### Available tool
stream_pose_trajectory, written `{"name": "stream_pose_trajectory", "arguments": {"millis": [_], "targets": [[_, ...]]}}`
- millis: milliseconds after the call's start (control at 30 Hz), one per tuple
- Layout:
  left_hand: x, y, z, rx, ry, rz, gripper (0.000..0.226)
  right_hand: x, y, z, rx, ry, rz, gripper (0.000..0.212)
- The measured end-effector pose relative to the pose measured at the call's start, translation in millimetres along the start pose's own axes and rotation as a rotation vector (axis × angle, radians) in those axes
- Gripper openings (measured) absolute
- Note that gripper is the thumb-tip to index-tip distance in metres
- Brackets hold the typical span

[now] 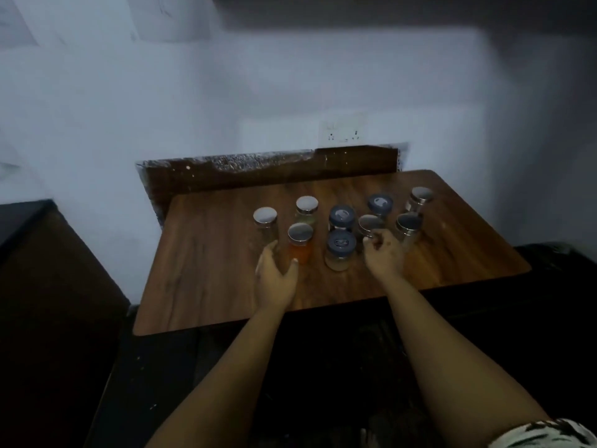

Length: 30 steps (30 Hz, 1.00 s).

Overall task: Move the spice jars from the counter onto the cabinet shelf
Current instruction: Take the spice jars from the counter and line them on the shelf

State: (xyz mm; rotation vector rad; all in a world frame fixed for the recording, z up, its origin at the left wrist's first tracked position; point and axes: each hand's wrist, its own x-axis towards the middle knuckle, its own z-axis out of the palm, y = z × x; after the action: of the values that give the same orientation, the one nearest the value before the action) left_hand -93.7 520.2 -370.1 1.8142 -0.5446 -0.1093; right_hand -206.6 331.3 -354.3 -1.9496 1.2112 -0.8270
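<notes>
Several spice jars stand clustered on the wooden counter (pixel 206 253); some have silver lids, three have blue-grey lids. My left hand (pixel 277 273) is open and cups the left front of the orange-filled jar (pixel 300 245), thumb at its base and fingers alongside it. My right hand (pixel 384 253) has its fingers curled round the lower part of a silver-lidded jar (pixel 370 223) in the middle of the group; that jar's body is hidden behind the hand. A blue-lidded jar (pixel 339 250) stands between my hands. No cabinet shelf is in view.
A white wall with a socket plate (pixel 344 130) rises behind the counter, with a dark backsplash strip (pixel 258 173) at its foot. A dark surface (pixel 38 253) lies to the left. Dark floor below the counter's front edge.
</notes>
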Motion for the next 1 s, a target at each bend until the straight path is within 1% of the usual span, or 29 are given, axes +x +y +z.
{"name": "stream_pose_trajectory", "arguments": {"millis": [67, 200, 333, 433, 500, 567, 700, 800, 900, 1000], "targets": [[10, -8, 20, -0.031, -0.002, -0.022, 0.048, 15, 19, 10, -0.037, -0.058, 0.037, 0.031], [40, -14, 61, 0.002, -0.033, -0.015, 0.046, 50, 38, 36, -0.111, -0.212, 0.052, 0.054], [67, -25, 98, 0.074, -0.090, -0.066, 0.053, 91, 44, 62, -0.232, -0.370, -0.069, 0.079], [81, -38, 119, 0.090, -0.118, -0.130, 0.058, 116, 46, 78, -0.391, -0.579, -0.232, 0.095], [86, -47, 129, 0.114, -0.125, -0.166, 0.059, 129, 50, 88, -0.439, -0.722, -0.291, 0.096], [89, -55, 138, 0.133, -0.118, -0.170, 0.057, 139, 56, 98, -0.485, -0.804, -0.321, 0.093], [88, -63, 149, 0.169, -0.090, -0.127, 0.052, 155, 65, 108, -0.541, -0.854, -0.423, 0.085], [89, -62, 151, 0.206, -0.095, -0.081, 0.052, 171, 62, 104, -0.514, -0.876, -0.409, 0.081], [96, -56, 152, 0.223, -0.129, -0.075, 0.063, 193, 47, 91, -0.471, -0.879, -0.377, 0.082], [106, -40, 157, 0.175, -0.183, -0.060, 0.090, 215, 19, 70, -0.279, -0.869, -0.397, 0.078]]}}
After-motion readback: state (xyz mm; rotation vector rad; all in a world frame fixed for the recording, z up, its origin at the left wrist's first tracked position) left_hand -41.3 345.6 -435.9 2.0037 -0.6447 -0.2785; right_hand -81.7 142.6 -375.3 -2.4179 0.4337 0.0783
